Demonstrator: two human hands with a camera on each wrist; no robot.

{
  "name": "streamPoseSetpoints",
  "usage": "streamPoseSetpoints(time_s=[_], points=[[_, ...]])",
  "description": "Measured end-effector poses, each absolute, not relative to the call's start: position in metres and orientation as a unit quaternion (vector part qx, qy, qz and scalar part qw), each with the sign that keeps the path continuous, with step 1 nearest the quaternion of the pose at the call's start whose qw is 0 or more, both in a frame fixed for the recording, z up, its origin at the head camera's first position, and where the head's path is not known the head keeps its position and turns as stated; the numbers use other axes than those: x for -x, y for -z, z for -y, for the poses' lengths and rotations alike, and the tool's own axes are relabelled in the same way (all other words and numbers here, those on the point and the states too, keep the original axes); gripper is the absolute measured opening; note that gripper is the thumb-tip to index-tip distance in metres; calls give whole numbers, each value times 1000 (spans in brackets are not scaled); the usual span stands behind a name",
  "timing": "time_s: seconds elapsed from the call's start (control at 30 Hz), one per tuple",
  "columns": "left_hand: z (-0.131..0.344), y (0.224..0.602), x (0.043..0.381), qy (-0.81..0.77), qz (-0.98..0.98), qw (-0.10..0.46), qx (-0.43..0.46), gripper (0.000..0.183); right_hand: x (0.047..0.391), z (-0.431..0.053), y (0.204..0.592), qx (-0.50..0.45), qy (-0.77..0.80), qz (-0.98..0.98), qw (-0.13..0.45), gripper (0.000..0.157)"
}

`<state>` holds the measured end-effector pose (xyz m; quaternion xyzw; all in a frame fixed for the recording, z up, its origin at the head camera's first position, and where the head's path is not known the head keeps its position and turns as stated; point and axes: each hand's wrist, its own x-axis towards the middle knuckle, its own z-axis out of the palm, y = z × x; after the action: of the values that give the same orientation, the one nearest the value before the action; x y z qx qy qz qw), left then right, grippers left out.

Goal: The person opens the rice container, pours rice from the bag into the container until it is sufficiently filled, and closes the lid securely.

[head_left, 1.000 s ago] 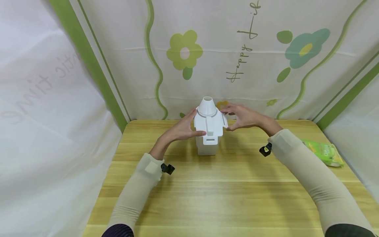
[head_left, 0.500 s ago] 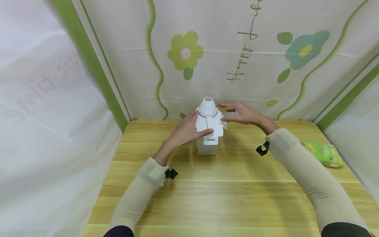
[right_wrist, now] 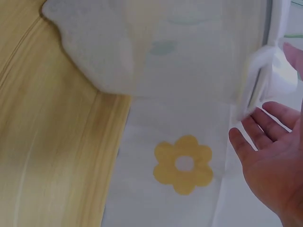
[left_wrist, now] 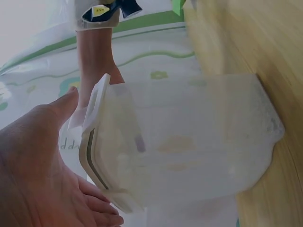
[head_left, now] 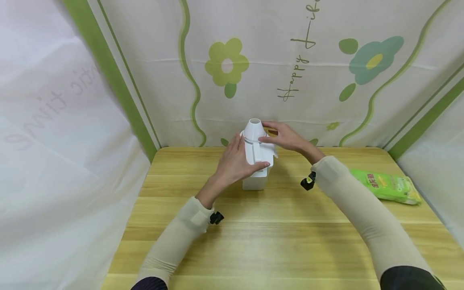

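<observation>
Container [head_left: 254,184] stood near the middle of the desk's [head_left: 253,241] far edge

In the head view, it stood upright, topped by a white lid [head_left: 267,152] with a cone [head_left: 253,131]. The left hand [head_left: 233,163] lay along the lid's left side, fingers extended, thumb reaching across its front. The right hand [head_left: 288,137] had thumb and forefinger about the cone; whether they gripped it could not be told. A green packet [head_left: 388,186] lay near the desk's right edge.

In the left wrist view, the left thumb was outstretched, palm facing the lid.

In the right wrist view, three fingers were loosely extended beside the lid's edge.
</observation>
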<state>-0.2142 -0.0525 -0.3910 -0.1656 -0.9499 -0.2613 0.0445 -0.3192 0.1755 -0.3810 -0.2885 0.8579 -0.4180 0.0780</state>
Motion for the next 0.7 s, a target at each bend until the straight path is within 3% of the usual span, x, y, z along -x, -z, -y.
streamPoseSetpoints(time_s=[0.7], points=[[48, 398, 215, 239, 958, 27, 154, 124, 325, -162, 401, 276, 444, -850, 59, 73]])
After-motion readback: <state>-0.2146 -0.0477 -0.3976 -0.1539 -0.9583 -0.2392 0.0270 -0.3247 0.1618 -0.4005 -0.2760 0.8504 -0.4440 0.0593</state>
